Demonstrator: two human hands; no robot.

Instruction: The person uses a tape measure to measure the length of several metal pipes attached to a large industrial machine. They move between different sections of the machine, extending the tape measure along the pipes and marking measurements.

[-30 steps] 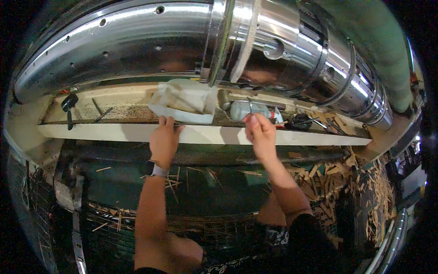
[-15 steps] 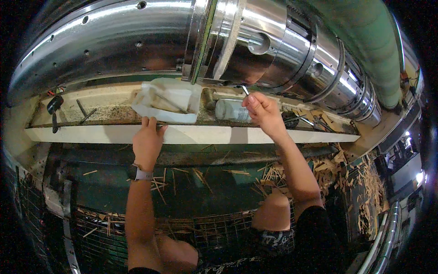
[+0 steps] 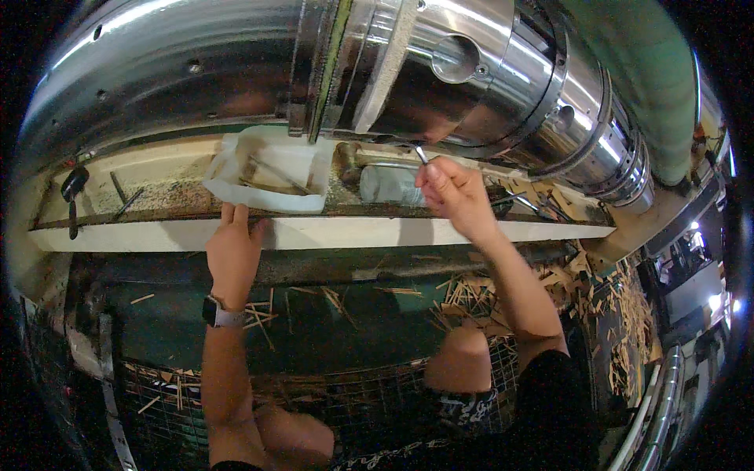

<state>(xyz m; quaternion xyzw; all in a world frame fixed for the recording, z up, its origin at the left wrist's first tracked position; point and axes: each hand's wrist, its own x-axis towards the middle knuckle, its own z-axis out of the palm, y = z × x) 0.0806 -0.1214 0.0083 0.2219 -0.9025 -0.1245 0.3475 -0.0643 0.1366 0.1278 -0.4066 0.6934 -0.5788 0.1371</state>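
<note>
2 hands [image 3: 234, 255] [image 3: 459, 196] — 1 wht ctnr [image 3: 271, 198] — 1 watch [image 3: 210, 311]

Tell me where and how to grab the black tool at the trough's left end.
Probably best by the slim handle, from the near side: the tool lies with its bulky head farther away and the handle pointing nearward across the trough's pale front edge.

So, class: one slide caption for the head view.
Right hand holds a thin silver metal rod near a shiny steel cylinder; left hand at a cream ledge.
</note>
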